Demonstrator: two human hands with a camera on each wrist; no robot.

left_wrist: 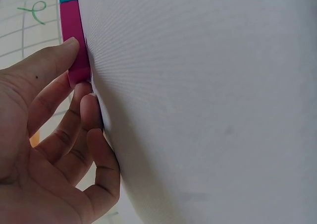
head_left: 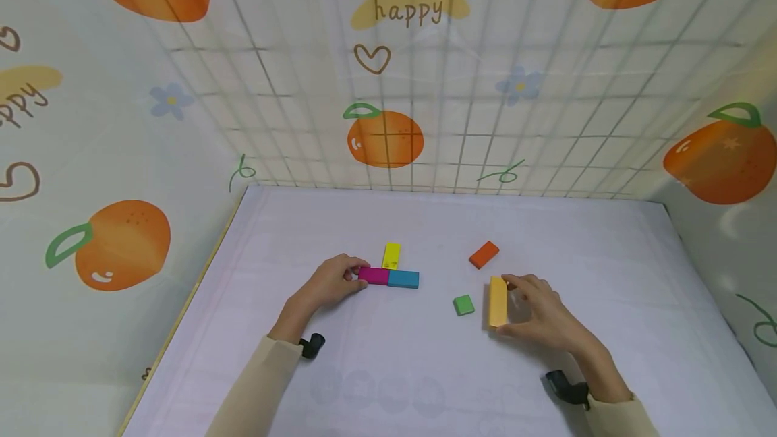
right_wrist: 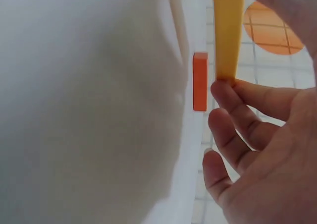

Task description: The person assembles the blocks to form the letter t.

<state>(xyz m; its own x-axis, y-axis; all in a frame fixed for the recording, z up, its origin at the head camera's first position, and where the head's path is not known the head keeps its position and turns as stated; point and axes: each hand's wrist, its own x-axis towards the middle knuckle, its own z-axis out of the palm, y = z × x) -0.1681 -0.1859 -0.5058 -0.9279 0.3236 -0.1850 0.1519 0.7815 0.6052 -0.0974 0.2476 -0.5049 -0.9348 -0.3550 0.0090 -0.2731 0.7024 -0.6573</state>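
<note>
My left hand (head_left: 332, 280) pinches the left end of a magenta block (head_left: 373, 276) between thumb and fingers; the left wrist view shows the thumb on the magenta block (left_wrist: 75, 28). End to end with it on the right lies a blue block (head_left: 404, 279). A yellow block (head_left: 391, 255) stands off from the far side of this pair, at their joint. With thumb and fingertips at its two ends, my right hand (head_left: 542, 312) grips a long yellow-orange block (head_left: 498, 303). In the right wrist view that yellow-orange block (right_wrist: 228, 33) appears raised off the table.
Between the hands a small green block (head_left: 464, 305) lies on the white table (head_left: 388, 356). Farther back is an orange-red block (head_left: 483, 255), turned diagonally. Cloth walls with printed oranges (head_left: 386, 139) stand behind the table and at both sides.
</note>
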